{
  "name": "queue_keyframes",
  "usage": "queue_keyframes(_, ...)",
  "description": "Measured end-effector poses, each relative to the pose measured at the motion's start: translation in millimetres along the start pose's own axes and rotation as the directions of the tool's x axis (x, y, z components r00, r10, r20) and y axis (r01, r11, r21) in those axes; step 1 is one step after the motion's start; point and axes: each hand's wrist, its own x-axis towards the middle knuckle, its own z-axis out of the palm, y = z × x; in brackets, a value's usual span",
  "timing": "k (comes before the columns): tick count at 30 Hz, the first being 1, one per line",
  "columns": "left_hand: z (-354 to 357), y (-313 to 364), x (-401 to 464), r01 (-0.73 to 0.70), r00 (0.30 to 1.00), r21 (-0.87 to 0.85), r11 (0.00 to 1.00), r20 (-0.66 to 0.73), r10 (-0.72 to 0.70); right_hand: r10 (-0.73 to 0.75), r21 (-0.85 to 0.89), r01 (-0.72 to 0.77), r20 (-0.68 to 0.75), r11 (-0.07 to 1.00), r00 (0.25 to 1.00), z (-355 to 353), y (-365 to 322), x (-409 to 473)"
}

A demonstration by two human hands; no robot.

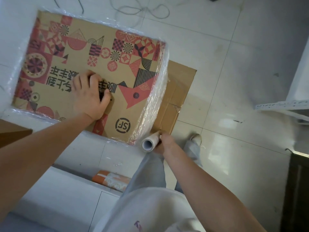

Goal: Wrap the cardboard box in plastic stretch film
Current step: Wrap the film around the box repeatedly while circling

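matt printed cardboard box (93, 64), crinkly glossy plastic film (153, 104), glossy floor tiles (234, 81).

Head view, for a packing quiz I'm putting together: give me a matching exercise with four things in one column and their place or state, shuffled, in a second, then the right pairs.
Things:
1. left hand
2. right hand
3. stretch film
4. flat cardboard

Place or state:
A. lies on the tiled floor, partly under the box's right side
B. pressed flat on the printed top of the cardboard box
C. holds the film roll at the box's near right corner
D. stretched up the box's right side from the roll

Pairs: 1-B, 2-C, 3-D, 4-A
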Motion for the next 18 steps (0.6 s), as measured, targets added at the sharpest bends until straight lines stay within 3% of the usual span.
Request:
queue_keyframes(8,-5.5,4.9,-2.8,0.035,0.999,0.077,0.996,0.034,-0.038,0.016,-0.209,-0.011,0.022,0.978,1.0,5.9,-13.1,3.0)
queue_keyframes(12,-9.0,8.8,-2.2,-0.071,0.996,0.123,0.99,0.07,0.063,-0.033,-0.281,0.04,0.033,0.959,0.999,4.2,-27.4,-4.8)
queue_keyframes(14,-12.3,13.9,1.8,-0.087,0.994,0.129,0.988,0.077,0.077,-0.053,-0.355,0.038,-0.035,0.934,0.998,2.3,-34.3,-4.6)
queue_keyframes(16,-16.8,31.0,4.3,0.029,0.998,0.097,0.995,0.051,-0.034,-0.126,-0.426,0.134,0.046,0.895,0.991,1.4,-36.1,-11.7)
queue_keyframes(18,-16.2,57.9,9.8,0.326,0.945,0.007,0.945,0.031,-0.326,-0.1,-0.397,0.119,0.068,0.91,0.993,0.4,-35.6,-18.0)
